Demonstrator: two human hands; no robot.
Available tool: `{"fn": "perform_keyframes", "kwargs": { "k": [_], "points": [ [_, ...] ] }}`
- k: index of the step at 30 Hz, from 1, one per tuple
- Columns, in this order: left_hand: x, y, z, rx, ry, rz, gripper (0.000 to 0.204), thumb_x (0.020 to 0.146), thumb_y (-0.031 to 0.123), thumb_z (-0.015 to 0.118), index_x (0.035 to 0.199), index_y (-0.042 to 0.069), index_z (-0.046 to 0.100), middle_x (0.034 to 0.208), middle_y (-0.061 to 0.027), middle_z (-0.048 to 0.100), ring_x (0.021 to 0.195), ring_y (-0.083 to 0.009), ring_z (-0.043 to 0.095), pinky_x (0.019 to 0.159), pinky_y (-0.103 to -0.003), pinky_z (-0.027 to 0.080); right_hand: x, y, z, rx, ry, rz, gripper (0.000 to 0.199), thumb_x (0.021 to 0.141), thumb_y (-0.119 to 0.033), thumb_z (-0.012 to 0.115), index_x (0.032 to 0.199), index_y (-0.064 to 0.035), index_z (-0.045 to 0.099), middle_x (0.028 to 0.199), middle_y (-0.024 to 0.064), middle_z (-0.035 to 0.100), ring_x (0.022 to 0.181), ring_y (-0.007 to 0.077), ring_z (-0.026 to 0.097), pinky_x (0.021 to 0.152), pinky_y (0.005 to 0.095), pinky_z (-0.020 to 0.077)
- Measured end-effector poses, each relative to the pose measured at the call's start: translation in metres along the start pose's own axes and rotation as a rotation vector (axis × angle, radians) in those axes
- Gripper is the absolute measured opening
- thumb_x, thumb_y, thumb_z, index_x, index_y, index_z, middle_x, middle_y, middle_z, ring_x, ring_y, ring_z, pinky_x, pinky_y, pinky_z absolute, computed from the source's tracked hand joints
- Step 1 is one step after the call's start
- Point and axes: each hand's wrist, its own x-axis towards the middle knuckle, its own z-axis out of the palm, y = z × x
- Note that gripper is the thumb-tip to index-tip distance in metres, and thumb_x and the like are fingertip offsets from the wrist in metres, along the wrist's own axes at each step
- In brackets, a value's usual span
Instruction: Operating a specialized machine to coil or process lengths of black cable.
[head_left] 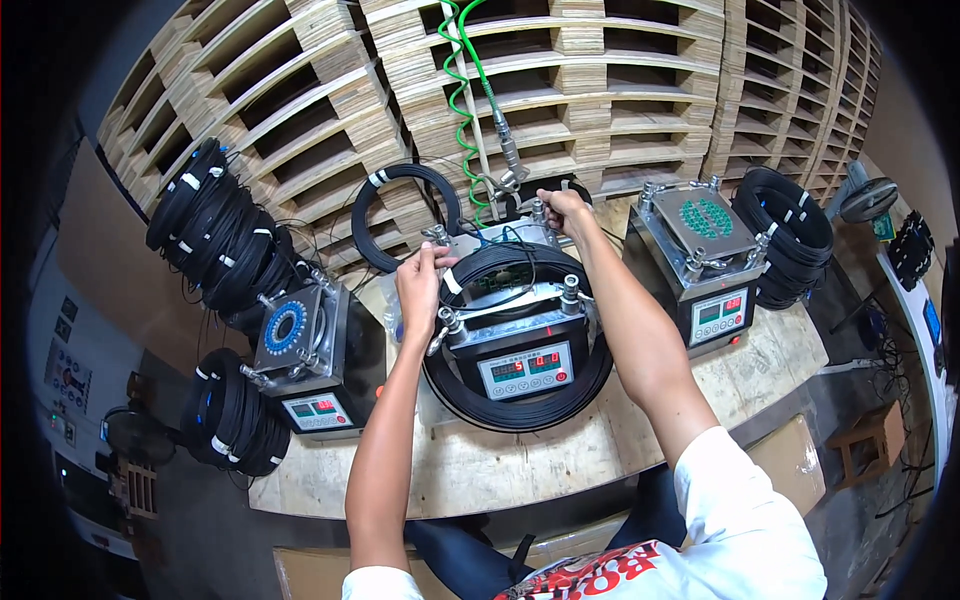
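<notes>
A small grey machine (520, 368) with a front panel of red number displays stands on the wooden bench in front of me. A coil of black cable (520, 405) lies around its body and a second coil (515, 262) rests on its top plate. My left hand (422, 285) grips the left side of the top coil by a white tie band. My right hand (566, 212) pinches a metal clamp post at the machine's back right corner. A green spiral air hose (458, 100) hangs down to a metal fitting just behind the machine.
Two similar machines flank it, one at the left (305, 350) and one at the right (705, 265). Bundles of black cable coils hang at the left (215, 235) and sit at the right (790, 230). Stacked wooden pallets (600, 80) fill the back.
</notes>
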Motion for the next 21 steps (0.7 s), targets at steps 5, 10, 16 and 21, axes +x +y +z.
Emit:
{"fn": "perform_keyframes", "kwargs": {
  "k": [5, 10, 16, 21],
  "points": [
    [-0.002, 0.003, -0.010, 0.001, -0.006, -0.049, 0.049, 0.106, 0.035, 0.047, 0.104, -0.006, 0.073, 0.083, -0.0088, 0.075, 0.065, -0.0068, 0.051, 0.062, -0.026, 0.040, -0.020, 0.005, 0.000, 0.539, -0.265, 0.044, 0.021, 0.097, -0.015, 0.064, 0.113, -0.0025, 0.070, 0.077, 0.0017, 0.061, 0.062, 0.0110, 0.055, 0.053, 0.0235, 0.0473],
    [-0.003, 0.008, 0.005, -0.049, -0.030, -0.067, 0.048, 0.106, 0.034, 0.048, 0.104, -0.007, 0.072, 0.084, -0.0101, 0.074, 0.075, -0.0094, 0.061, 0.073, -0.025, 0.046, -0.015, -0.011, -0.007, 0.082, 0.041, -0.175, 0.028, 0.095, -0.001, 0.052, 0.119, 0.0000, 0.066, 0.078, 0.0080, 0.063, 0.058, 0.0149, 0.060, 0.052, 0.0271, 0.0515],
    [-0.001, -0.001, -0.016, 0.029, 0.041, -0.025, 0.046, 0.105, 0.033, 0.049, 0.101, -0.005, 0.074, 0.079, -0.0072, 0.075, 0.059, -0.0053, 0.049, 0.055, -0.025, 0.039, -0.043, -0.025, 0.038, -0.198, 0.291, -0.245, 0.027, 0.082, -0.004, 0.067, 0.108, -0.0026, 0.072, 0.079, 0.0143, 0.070, 0.066, 0.0172, 0.070, 0.059, 0.0297, 0.0561],
    [0.000, -0.001, 0.001, -0.037, 0.017, -0.017, 0.045, 0.105, 0.032, 0.048, 0.100, -0.005, 0.074, 0.080, -0.0084, 0.075, 0.061, -0.0065, 0.052, 0.058, -0.026, 0.042, -0.028, -0.019, 0.014, -0.520, 0.366, -0.404, 0.022, 0.081, -0.018, 0.070, 0.100, -0.0091, 0.078, 0.097, 0.0168, 0.075, 0.093, 0.0303, 0.072, 0.086, 0.0391, 0.0555]
  ]
}}
